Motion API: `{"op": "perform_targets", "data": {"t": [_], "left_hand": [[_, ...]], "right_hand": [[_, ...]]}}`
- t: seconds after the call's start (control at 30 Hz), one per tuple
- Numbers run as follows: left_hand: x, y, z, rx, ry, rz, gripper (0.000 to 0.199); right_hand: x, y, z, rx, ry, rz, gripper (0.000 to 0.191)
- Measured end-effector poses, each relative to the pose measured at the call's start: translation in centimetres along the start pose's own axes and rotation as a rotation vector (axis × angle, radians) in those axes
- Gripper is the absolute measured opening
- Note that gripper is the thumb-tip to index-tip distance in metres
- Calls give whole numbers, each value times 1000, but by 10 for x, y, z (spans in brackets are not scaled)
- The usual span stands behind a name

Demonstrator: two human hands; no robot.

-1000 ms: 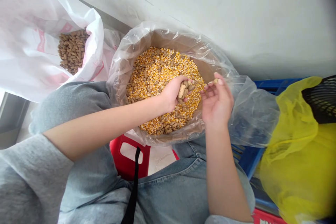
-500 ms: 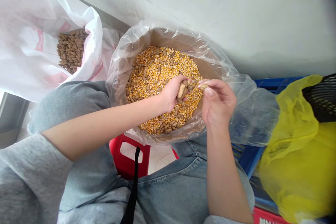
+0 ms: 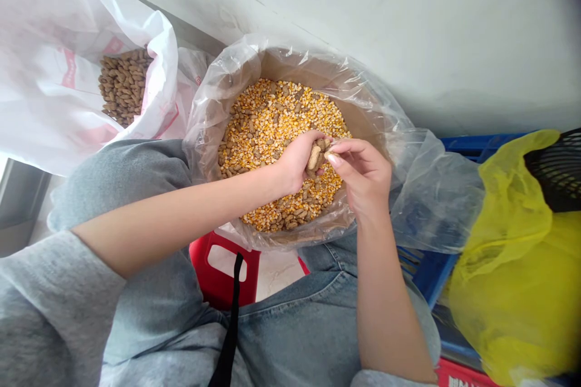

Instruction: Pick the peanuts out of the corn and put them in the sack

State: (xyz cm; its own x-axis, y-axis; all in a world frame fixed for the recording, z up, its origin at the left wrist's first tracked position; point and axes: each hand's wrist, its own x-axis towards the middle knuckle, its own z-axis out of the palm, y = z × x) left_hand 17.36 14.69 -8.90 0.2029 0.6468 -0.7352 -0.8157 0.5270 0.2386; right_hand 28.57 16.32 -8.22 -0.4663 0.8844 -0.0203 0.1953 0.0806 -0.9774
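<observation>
Cupped over the grain, my left hand (image 3: pixel 298 163) holds several unshelled peanuts (image 3: pixel 314 158). My right hand (image 3: pixel 368 175) has its thumb and forefinger pinched on a peanut right beside that handful; the fingers hide most of it. Beneath both hands is a container lined with a clear plastic bag (image 3: pixel 381 97). Yellow corn kernels (image 3: pixel 272 133) fill it, with peanuts scattered among them and a cluster at the near side.
A white bag (image 3: pixel 40 78) with more peanuts (image 3: pixel 124 84) stands at left. On the right are a yellow mesh bag (image 3: pixel 517 290), a blue crate (image 3: pixel 429 278) and a black basket (image 3: pixel 558 169). A red plastic piece (image 3: pixel 229 293) shows between the knees; a wall (image 3: pixel 408 24) rises behind.
My right hand has moved left with its peanut, closing the gap to my left hand. The left hand has stayed where it was.
</observation>
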Motion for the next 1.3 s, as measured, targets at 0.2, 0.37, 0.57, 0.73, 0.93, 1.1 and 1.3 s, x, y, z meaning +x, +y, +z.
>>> {"op": "perform_targets", "data": {"t": [0.2, 0.37, 0.57, 0.73, 0.93, 1.1, 1.3], "left_hand": [[-2, 0, 2, 12, 32, 6, 17], [-2, 0, 3, 17, 30, 7, 19], [-3, 0, 2, 24, 48, 6, 19], [-2, 0, 2, 25, 52, 2, 17], [-3, 1, 3, 29, 67, -2, 17], [-5, 2, 4, 16, 89, -22, 15], [-5, 2, 6, 0, 84, -34, 16]], "right_hand": [[1, -1, 2, -165, 15, -64, 7], [1, -1, 3, -209, 37, -58, 7], [0, -1, 5, -197, 30, -65, 7], [0, -2, 5, -160, 37, -45, 9], [-1, -2, 7, -141, 81, -11, 13], [0, 9, 5, -127, 207, 69, 23], [-4, 49, 6, -417, 34, 248, 27]]}}
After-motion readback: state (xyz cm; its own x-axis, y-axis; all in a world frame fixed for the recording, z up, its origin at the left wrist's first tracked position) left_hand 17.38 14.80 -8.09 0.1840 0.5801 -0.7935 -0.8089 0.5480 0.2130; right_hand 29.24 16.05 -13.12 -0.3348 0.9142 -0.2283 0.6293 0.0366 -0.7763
